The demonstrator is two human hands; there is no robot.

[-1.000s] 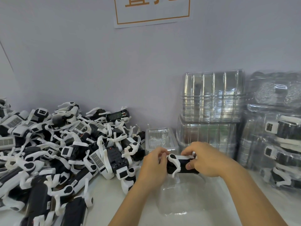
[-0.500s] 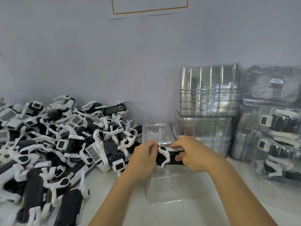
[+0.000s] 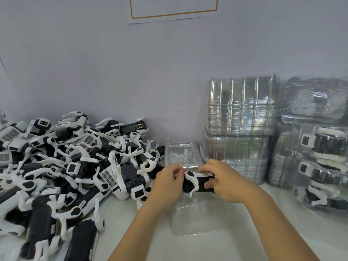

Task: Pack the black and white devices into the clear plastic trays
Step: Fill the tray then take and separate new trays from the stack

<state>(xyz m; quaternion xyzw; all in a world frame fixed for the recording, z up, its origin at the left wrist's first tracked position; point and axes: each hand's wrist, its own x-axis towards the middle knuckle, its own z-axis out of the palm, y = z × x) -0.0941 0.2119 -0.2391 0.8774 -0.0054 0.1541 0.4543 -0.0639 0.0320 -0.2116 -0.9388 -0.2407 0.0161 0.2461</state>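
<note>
Both hands grip one black, boxy device with white folding legs (image 3: 197, 182): the left hand (image 3: 167, 182) curls round its left end, the right hand (image 3: 224, 182) pinches its right end, holding it just above a clear, shallow plastic tray (image 3: 197, 221) on the white desk (image 3: 216, 249). At nine o'clock, a big heap of unpacked black and white devices (image 3: 66, 176) remains. At two o'clock stand stacks of empty clear trays (image 3: 241, 129); at three o'clock, filled packs (image 3: 320, 166). Most of the job looks undone.
</note>
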